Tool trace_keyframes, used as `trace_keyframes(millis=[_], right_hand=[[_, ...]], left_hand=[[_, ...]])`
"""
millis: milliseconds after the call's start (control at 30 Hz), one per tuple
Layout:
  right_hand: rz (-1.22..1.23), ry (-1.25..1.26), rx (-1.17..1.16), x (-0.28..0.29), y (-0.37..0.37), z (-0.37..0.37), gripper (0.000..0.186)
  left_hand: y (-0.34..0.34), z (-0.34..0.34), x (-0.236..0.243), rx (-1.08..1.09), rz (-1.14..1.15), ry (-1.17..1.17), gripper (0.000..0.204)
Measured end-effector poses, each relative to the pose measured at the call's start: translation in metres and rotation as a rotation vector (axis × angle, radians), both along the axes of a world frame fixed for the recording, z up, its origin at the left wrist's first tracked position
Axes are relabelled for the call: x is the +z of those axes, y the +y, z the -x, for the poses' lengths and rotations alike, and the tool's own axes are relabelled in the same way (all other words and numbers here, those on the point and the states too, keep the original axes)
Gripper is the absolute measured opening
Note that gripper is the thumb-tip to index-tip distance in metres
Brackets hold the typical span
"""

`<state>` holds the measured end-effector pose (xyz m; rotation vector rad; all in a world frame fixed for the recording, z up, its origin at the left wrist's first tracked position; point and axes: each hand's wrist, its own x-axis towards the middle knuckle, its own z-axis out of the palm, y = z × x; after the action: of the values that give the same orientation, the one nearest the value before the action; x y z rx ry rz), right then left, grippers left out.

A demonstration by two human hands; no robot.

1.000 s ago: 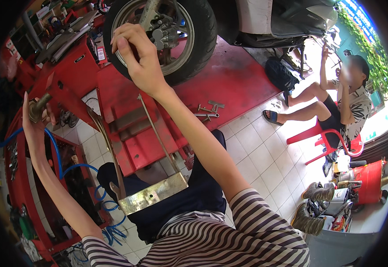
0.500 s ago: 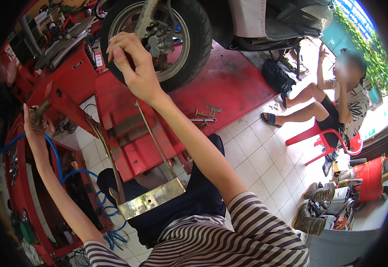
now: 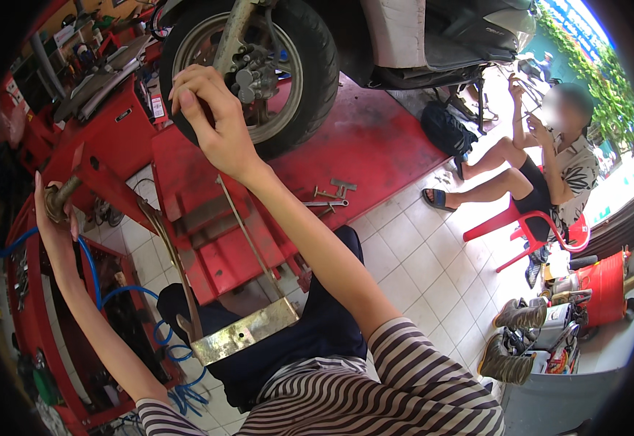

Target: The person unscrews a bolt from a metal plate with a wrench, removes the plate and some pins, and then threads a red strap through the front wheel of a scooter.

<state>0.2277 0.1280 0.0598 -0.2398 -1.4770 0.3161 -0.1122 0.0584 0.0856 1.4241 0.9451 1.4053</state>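
Observation:
My left hand (image 3: 57, 209) is around a round metal knob (image 3: 55, 196) at the end of a rod through a red steel arm (image 3: 106, 168). Its thumb side is stretched along the knob and other fingers curl behind it. My right hand (image 3: 215, 120) is raised before the scooter's front wheel (image 3: 317, 87), near the brake caliper (image 3: 252, 83). Its fingers are bent inward; whatever they may hold is hidden. Below, between my forearms, a worn metal plate with a hole (image 3: 259, 327) joins a thin rod (image 3: 248, 236) and a curved bar (image 3: 175, 261).
Under the wheel lies a red lift platform (image 3: 375, 145) with a wrench (image 3: 324, 204) and small metal parts (image 3: 344, 187). At left are a red tool cart (image 3: 41, 320) and a coiled blue hose (image 3: 124, 288). A person (image 3: 549, 160) sits on a red chair (image 3: 513, 218); boots (image 3: 506, 360) stand at right.
The view has shifted slightly. My right hand sits a little lower against the wheel, its fingers still bent. My left hand stays at the knob. The seated person's hands have moved.

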Motion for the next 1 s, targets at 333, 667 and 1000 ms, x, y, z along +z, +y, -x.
trace_keyframes(millis=[333, 667, 1000], right_hand=[[0.005, 0.014, 0.008, 0.002, 0.0, 0.0, 0.015], [-0.046, -0.051, -0.077, 0.006, 0.001, -0.001, 0.016], [0.029, -0.089, -0.049, 0.003, -0.002, 0.007, 0.021]], left_hand=[[0.006, -0.002, -0.023, 0.287, -0.428, 0.229, 0.044], [-0.005, -0.038, 0.013, 0.325, 0.083, -0.075, 0.048], [-0.015, -0.028, -0.003, 0.368, -0.384, 0.148, 0.029]])
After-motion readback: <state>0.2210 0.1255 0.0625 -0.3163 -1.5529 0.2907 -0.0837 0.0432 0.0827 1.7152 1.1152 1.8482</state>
